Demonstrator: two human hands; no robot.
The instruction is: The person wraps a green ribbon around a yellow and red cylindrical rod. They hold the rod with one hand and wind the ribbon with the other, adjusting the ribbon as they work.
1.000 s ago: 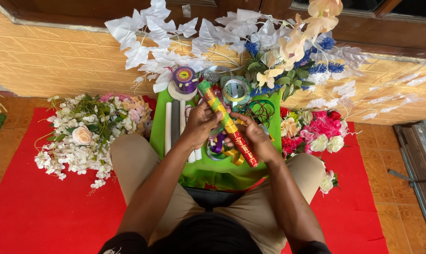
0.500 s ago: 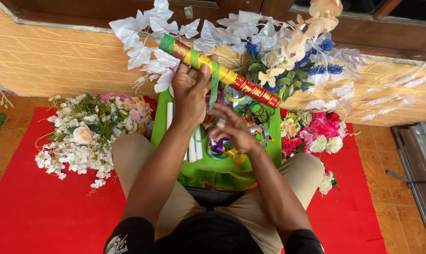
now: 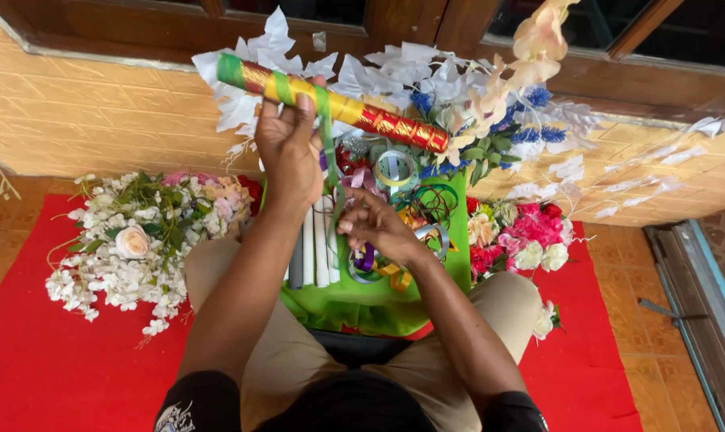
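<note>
Left hand (image 3: 289, 152) is raised well above the lap, fingers wrapped shut around a long stick (image 3: 330, 104) bound in green, gold and red bands; the thumb presses on the green band near the middle. Held high and tilted, green end up to the left and red end lower to the right, the stick hangs clear of the clutter below, which I judge leaves room for the ribbon to run down from it. Right hand (image 3: 376, 226) sits lower, over the tray, its fingertips pinched together on the lower part of a narrow green ribbon (image 3: 328, 156) that drops from the stick's green band; the pull between the two hands seems to hold that strip taut and straight.

Going by size, the red mat (image 3: 50, 368) covers the floor on both sides of the person's knees. A heap of white and pale pink artificial flowers (image 3: 130, 240) lies on it to the left, well apart from both hands. White paper leaves (image 3: 394, 72) and blue and cream blooms lean against the tiled wall behind the stick. A green tray (image 3: 458, 264) rests across the lap, keeping the supplies within reach: white rods (image 3: 314, 248) side by side just beside the right hand, loose ribbon coils (image 3: 422, 208), and a clear tape roll (image 3: 395, 170). Red and pink flowers (image 3: 522, 236) lie just right of the tray.
</note>
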